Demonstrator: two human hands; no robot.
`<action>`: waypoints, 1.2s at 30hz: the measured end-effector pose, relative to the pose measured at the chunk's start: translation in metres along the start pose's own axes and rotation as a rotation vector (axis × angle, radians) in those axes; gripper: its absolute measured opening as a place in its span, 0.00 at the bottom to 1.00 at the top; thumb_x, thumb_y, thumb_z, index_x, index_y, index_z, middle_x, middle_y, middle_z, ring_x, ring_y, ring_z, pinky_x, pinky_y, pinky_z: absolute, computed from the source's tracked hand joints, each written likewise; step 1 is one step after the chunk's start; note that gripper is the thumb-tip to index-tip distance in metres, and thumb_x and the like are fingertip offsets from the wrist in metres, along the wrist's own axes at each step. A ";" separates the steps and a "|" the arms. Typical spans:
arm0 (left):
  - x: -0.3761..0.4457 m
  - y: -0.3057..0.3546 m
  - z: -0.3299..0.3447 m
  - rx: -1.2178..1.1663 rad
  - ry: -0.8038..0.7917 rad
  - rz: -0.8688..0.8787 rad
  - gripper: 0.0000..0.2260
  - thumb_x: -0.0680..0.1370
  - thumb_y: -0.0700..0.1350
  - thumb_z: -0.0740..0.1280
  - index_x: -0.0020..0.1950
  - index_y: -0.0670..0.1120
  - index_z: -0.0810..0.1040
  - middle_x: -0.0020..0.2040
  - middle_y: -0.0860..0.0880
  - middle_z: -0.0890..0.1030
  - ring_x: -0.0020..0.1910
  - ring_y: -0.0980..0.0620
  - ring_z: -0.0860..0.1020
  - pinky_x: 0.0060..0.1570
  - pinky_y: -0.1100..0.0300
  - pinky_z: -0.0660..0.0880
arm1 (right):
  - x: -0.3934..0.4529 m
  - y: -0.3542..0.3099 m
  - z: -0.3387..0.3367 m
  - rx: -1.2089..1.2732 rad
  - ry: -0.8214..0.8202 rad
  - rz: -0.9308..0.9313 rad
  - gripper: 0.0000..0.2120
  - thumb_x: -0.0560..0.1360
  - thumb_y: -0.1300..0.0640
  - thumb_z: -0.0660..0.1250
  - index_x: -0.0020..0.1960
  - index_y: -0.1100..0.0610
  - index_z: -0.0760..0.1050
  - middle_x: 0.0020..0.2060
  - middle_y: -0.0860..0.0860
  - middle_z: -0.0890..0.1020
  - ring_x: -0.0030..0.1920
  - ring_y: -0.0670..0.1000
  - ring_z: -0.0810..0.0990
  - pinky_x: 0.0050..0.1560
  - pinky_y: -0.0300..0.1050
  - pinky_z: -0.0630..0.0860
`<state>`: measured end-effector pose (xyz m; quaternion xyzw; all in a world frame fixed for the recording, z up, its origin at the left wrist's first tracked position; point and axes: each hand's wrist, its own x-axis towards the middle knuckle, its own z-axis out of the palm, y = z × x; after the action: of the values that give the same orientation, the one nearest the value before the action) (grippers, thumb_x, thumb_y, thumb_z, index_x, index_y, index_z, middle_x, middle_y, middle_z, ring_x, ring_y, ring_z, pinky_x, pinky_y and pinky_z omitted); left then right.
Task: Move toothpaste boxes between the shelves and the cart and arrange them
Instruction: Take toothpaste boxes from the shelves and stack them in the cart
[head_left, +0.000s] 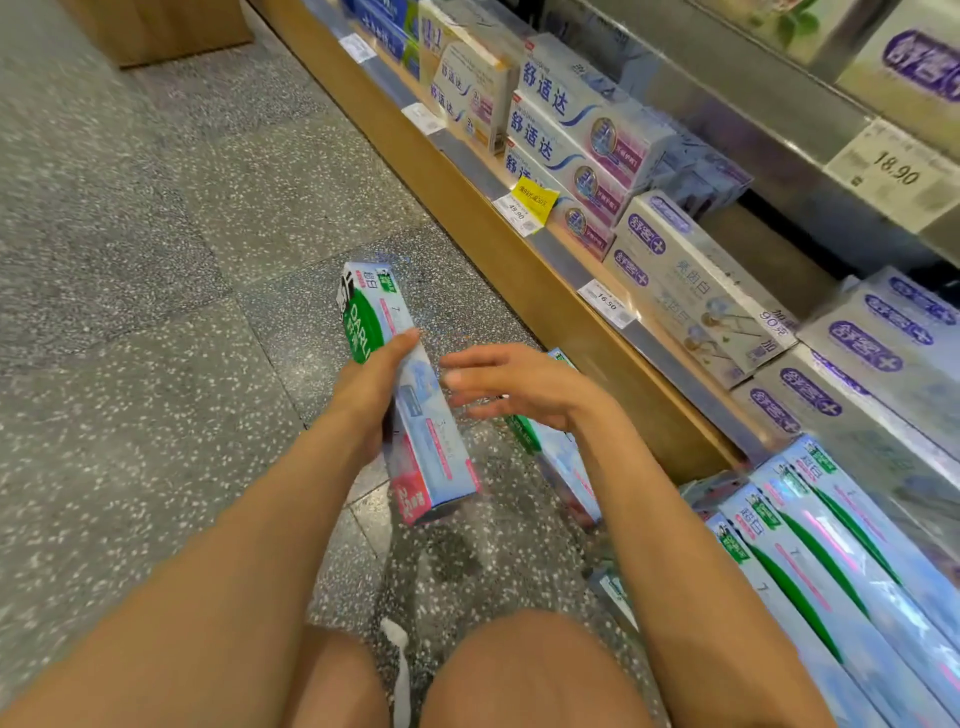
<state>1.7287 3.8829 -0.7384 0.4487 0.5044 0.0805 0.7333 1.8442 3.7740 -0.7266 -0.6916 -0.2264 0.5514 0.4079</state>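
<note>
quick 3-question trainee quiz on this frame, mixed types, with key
1. True or false: the left hand grips a green-and-white toothpaste box.
2. The right hand is: A) pinching a price tag, B) open beside the held box, C) resting on the floor.
3. Fill in: the yellow label hangs on the edge of the ____.

Key: 1 true; 2 B; 3 shelf.

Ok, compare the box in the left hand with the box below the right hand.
The box in the left hand is gripped by the left hand and shows fully; the box below the right hand is half hidden by the open right hand. Both carry similar green and white printing.
</note>
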 end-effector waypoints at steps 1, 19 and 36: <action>0.000 0.000 -0.003 0.021 -0.008 0.003 0.18 0.73 0.55 0.69 0.56 0.46 0.77 0.43 0.46 0.82 0.37 0.48 0.80 0.39 0.57 0.75 | 0.011 0.020 -0.011 -0.053 0.177 0.062 0.07 0.73 0.55 0.71 0.47 0.56 0.75 0.37 0.48 0.78 0.37 0.45 0.77 0.40 0.38 0.73; -0.006 0.009 -0.013 0.050 -0.088 0.117 0.19 0.75 0.55 0.66 0.62 0.47 0.74 0.40 0.50 0.81 0.33 0.54 0.80 0.29 0.63 0.75 | 0.062 0.140 -0.012 -0.822 0.608 0.453 0.24 0.75 0.54 0.67 0.66 0.63 0.64 0.66 0.60 0.65 0.64 0.63 0.68 0.60 0.56 0.70; -0.328 0.322 -0.034 -0.338 0.020 0.275 0.30 0.62 0.54 0.73 0.63 0.47 0.76 0.53 0.45 0.84 0.51 0.44 0.82 0.49 0.50 0.79 | -0.249 -0.403 0.067 -0.312 0.200 -0.444 0.22 0.75 0.38 0.61 0.68 0.37 0.67 0.54 0.33 0.76 0.51 0.34 0.75 0.53 0.36 0.74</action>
<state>1.6520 3.9029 -0.2842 0.3830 0.4250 0.2678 0.7752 1.7640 3.8327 -0.2588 -0.7305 -0.4131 0.3360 0.4277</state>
